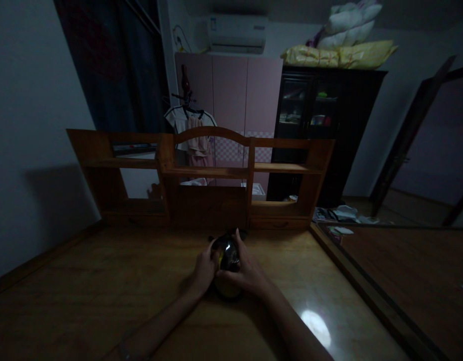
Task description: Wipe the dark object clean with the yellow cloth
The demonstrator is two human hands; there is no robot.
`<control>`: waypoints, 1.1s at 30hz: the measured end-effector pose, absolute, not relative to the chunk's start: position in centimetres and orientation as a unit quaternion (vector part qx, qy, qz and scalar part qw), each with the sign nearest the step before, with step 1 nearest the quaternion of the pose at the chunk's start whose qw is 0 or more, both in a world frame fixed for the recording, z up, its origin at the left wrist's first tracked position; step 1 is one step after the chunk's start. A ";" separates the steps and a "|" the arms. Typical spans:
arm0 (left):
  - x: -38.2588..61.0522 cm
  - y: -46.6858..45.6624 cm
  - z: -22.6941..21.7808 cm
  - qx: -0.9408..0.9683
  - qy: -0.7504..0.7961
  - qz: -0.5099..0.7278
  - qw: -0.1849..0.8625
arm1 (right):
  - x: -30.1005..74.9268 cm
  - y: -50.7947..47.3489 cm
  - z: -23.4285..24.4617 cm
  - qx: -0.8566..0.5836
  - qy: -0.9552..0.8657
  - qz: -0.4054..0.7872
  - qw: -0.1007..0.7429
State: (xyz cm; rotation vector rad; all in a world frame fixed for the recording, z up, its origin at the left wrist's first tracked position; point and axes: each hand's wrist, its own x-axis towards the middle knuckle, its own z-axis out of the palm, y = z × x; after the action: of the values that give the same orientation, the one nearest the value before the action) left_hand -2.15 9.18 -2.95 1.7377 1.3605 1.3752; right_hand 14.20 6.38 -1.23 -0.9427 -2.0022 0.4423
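Between my two hands is a glossy, dark rounded object (228, 254) with a yellow patch on its left side and a bright reflection on top. Its kind cannot be made out in the dim light. Fingers of my left hand (204, 265) curl against its left side. From the right, my right hand (250, 268) grips it, the thumb across the near side and a finger pointing up along the far side. Small dark parts stick out at its far edge. Just below it, a dark round shape lies against the wooden tabletop (159, 296).
A wooden shelf unit (208, 173) with open compartments and small drawers stands along the tabletop's far edge. A raised dark ledge (359, 281) borders the right side, and a white wall (28, 200) the left. Clothes (195, 130) hang beyond, before a pink wardrobe (229, 95).
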 end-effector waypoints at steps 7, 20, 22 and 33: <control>-1.9 9.3 -4.2 0.652 0.454 0.508 0.333 | 14.3 6.6 -1.7 -0.396 -0.806 0.119 0.425; -1.0 7.7 -2.4 0.735 0.371 0.442 0.357 | 15.3 6.7 -1.3 -0.444 -0.774 0.084 0.443; -0.9 7.4 -2.2 0.743 0.365 0.436 0.352 | 15.4 6.5 -1.2 -0.455 -0.770 0.073 0.441; -1.6 6.9 -1.1 0.786 0.302 0.405 0.356 | 15.1 6.0 -1.3 -0.500 -0.756 0.047 0.420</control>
State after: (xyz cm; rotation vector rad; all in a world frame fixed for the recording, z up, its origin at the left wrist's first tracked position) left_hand -1.62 6.86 -1.13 2.0301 0.7792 1.0450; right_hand 15.11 6.03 -1.28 -1.2533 -1.8950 0.1185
